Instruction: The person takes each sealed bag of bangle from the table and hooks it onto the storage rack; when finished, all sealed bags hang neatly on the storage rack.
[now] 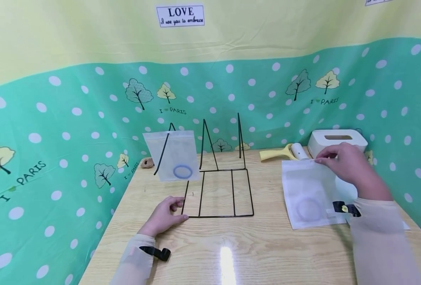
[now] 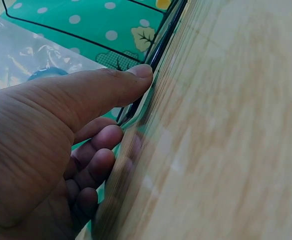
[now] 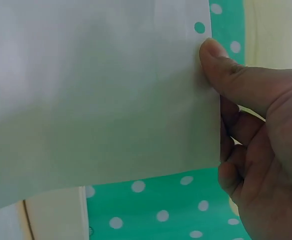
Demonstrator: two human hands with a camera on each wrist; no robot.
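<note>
A black wire rack (image 1: 234, 194) with several upright triangular dividers stands on the wooden table. My left hand (image 1: 165, 215) holds its front left corner, the thumb on the front wire and the fingers curled by the side wire. A translucent white pouch (image 1: 176, 152) with a blue ring inside stands upright at the rack's left divider. My right hand (image 1: 342, 166) pinches the top edge of a second white pouch (image 1: 304, 190), which hangs over the right of the table with a faint ring showing through. In the right wrist view, this pouch (image 3: 101, 110) fills much of the picture.
A yellow-handled peeler-like tool (image 1: 276, 154) and a white tissue box (image 1: 338, 138) are at the back right. Another white sheet or pouch (image 1: 346, 188) lies partly hidden behind the right forearm. A small brown object (image 1: 147, 162) sits at the back left. A green dotted cloth (image 1: 89, 114) hangs behind.
</note>
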